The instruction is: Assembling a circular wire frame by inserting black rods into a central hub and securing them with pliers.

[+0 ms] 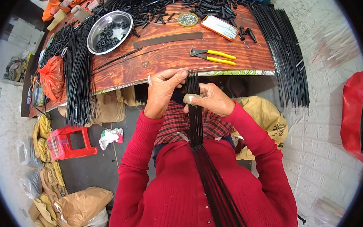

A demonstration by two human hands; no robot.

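A flat bundle of thin black rods (196, 126) hangs from the table's front edge down over my lap and chest, its lower strands fanning apart. My right hand (209, 99) is closed around the upper part of the bundle, thumb across the front, with a light wrap on that thumb. Beside the bundle's top end, my left hand (166, 86) pinches with thumb and forefinger; whatever sits between the fingertips is too small to make out. A pale wrap shows on one finger of that hand.
On the wooden table (168, 57) lie yellow-handled pincers (213, 57), a metal strip (167, 40), a steel bowl (110, 32) of black rings, a tin of pins (187, 19) and heaped black parts. Long black rods (277, 48) overhang both sides. A red stool (72, 142) stands left. Another person (64, 0) sits far left.
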